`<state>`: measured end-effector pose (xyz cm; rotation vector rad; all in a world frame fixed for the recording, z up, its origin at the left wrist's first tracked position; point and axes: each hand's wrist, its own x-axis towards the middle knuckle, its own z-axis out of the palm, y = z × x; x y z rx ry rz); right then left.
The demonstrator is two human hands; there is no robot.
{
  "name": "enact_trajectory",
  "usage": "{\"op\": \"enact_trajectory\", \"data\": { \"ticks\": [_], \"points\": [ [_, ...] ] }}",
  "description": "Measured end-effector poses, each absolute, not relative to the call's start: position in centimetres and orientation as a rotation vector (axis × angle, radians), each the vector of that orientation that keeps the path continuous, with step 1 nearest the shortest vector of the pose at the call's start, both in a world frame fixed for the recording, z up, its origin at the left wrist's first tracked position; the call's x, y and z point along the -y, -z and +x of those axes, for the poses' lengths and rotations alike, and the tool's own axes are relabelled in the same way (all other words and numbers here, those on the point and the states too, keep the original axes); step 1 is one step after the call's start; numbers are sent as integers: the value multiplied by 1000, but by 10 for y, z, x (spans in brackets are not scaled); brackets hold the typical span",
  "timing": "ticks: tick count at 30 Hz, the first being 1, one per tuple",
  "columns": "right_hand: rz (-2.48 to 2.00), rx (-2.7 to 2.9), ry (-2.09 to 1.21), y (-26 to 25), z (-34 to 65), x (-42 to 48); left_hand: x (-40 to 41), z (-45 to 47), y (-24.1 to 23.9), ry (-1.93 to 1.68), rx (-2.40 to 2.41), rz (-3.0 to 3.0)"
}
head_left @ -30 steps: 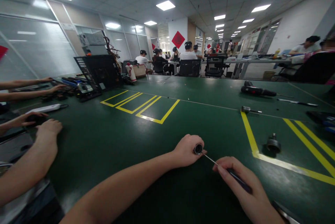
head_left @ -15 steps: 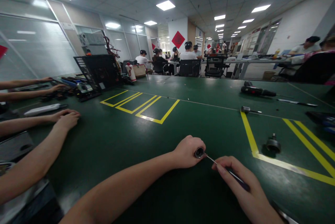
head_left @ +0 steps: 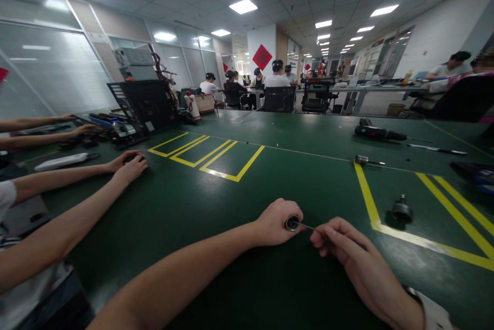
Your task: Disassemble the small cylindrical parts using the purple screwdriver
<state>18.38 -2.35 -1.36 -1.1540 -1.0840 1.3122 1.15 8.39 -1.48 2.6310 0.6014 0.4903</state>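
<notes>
1. Gripping a hollow metal cylinder [head_left: 292, 223]: left hand [head_left: 276, 223], curled closed around it, near centre, over green table [head_left: 216, 206].
2. Right hand [head_left: 339, 242]: fingers bent, pinching thin-shafted tool [head_left: 307, 226]; shaft reaches the cylinder's open end. Depth of entry: cannot tell.
3. Right: 1 metal fitting [head_left: 402, 212] inside yellow tape [head_left: 366, 196].
4. Far right: 1 power drill [head_left: 380, 133].
5. Left: 2 co-worker's hands [head_left: 133, 168], close together.

The head view looks forward and down: left hand [head_left: 278, 222] near at five o'clock, right hand [head_left: 349, 250] at four, pillar [head_left: 255, 37] far off at twelve.
</notes>
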Motion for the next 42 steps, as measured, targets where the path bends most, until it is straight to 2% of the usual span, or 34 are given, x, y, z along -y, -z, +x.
{"op": "enact_trajectory", "data": {
  "ticks": [8,18,27,38,42],
  "points": [
    [-1328,1400,-1010,13,186,32,-83,12,16,-410,-655,2714],
    [-1178,1137,-1273,17,184,24,-84,12,15,-465,-602,2624],
    [-1167,1157,-1272,16,184,26,-83,13,15,-547,-708,2563],
    [-1259,1613,-733,17,182,37,-85,13,20,-441,-657,2673],
    [-1284,1705,-670,21,180,40,-85,13,22,-467,-643,2672]
  ]
}}
